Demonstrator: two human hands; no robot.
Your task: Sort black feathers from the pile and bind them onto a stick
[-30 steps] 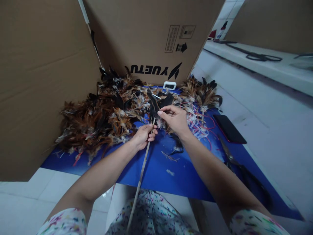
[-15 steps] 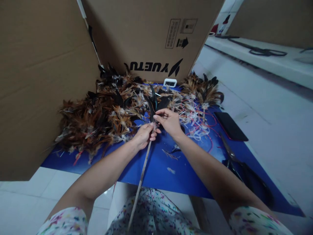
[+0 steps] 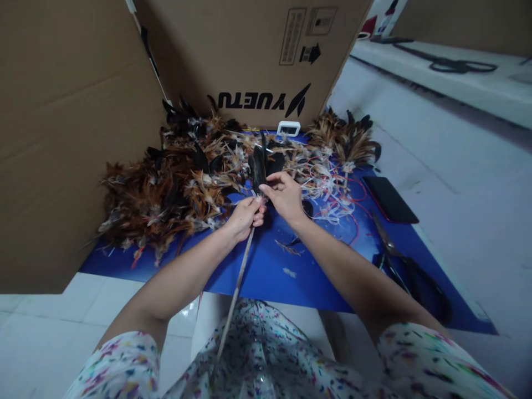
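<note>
My left hand [image 3: 245, 218] is closed around the upper end of a thin stick [image 3: 236, 293], which slants down to my lap. Dark feathers [image 3: 259, 166] rise from the stick's top, just above my left thumb. Against the base of these feathers my right hand [image 3: 285, 195] pinches with thumb and forefinger; its other fingers are curled. Exactly what lies in that pinch is partly hidden, but a dark feather shows at the fingertips. Behind and left of my hands spreads a large heap of brown and black feather bunches [image 3: 162, 194].
Big scissors [image 3: 390, 249] and a black phone [image 3: 390, 198] lie right on the blue board [image 3: 266, 277]. White strips and red string [image 3: 334, 202] tangle beside a feather bunch [image 3: 347, 144]. A small white-framed device [image 3: 288, 128] stands before the cardboard box [image 3: 249, 55]. More scissors [image 3: 453, 65] rest on a ledge.
The dark feathers at the stick's top now stand more upright and closer together. Both hands stay at the same spot on the stick; the whole view has shifted slightly.
</note>
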